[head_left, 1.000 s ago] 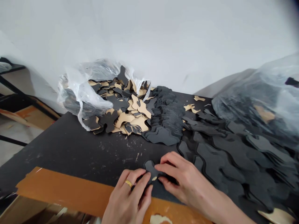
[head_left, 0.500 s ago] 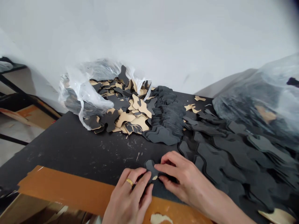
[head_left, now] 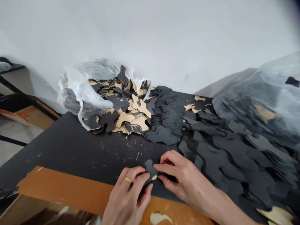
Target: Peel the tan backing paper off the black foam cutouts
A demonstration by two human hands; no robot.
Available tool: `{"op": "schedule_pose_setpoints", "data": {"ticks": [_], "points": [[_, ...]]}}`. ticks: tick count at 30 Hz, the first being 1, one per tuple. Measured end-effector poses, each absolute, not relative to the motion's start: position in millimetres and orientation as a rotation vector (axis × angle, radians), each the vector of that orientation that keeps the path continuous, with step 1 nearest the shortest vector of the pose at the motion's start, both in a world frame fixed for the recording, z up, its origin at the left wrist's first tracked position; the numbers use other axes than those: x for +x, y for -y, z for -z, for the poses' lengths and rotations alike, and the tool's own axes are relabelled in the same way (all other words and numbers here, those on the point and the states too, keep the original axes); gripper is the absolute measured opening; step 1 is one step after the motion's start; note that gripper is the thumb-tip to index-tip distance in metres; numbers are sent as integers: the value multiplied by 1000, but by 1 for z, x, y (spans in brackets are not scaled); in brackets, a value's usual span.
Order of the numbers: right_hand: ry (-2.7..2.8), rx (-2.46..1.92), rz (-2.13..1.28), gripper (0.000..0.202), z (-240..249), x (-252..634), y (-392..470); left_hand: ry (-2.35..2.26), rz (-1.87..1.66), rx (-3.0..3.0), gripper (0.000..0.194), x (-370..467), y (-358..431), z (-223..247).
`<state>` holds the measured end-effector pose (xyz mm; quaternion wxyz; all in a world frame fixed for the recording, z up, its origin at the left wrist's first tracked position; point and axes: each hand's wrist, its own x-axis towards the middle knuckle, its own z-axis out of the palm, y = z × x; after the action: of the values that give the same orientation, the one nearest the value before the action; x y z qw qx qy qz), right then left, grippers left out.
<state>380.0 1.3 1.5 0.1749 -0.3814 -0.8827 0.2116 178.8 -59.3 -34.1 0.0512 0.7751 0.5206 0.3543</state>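
A small dark grey foam piece (head_left: 150, 168) with a wavy outline lies near the table's front edge, between my two hands. My left hand (head_left: 131, 189), with a gold ring on one finger, grips its left side with the fingertips. On the other side, the thumb and fingers of my right hand (head_left: 177, 172) close on its right edge. A pale cream patch (head_left: 154, 177) shows at the lower part of the piece, close to my right thumb. The parts of the piece under my fingertips are hidden.
Behind my hands stands a row of stacked grey foam pieces (head_left: 161, 136). Tan-backed pieces (head_left: 138, 120) spill from a clear plastic bag (head_left: 81, 87) at the left. More foam pieces (head_left: 220, 159) cover the right side, before another bag (head_left: 243, 90). Brown tape (head_left: 67, 189) lines the front edge.
My hands and the foam piece hold nearly the same pose. The whole view has shifted very slightly.
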Motion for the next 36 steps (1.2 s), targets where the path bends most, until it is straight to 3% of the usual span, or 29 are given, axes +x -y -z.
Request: {"op": "schedule_pose_setpoints", "data": {"ticks": [7,18,26,32,36], "points": [[2505,-1093,-624,30,-2,380,-2,-1589,-1036,2269,6,177,61,34],[2503,-1086,-622,30,-4,380,-3,-1573,-1088,2298,10,176,62,34],[2479,-1103,-651,29,-2,381,-2,-1466,-881,2448,18,176,55,28],[2254,-1207,-958,41,-5,388,-7,-1439,-866,2460,13,176,53,26],[2120,-1271,-1078,38,-3,389,-11,-1428,-874,2450,13,176,54,28]]}}
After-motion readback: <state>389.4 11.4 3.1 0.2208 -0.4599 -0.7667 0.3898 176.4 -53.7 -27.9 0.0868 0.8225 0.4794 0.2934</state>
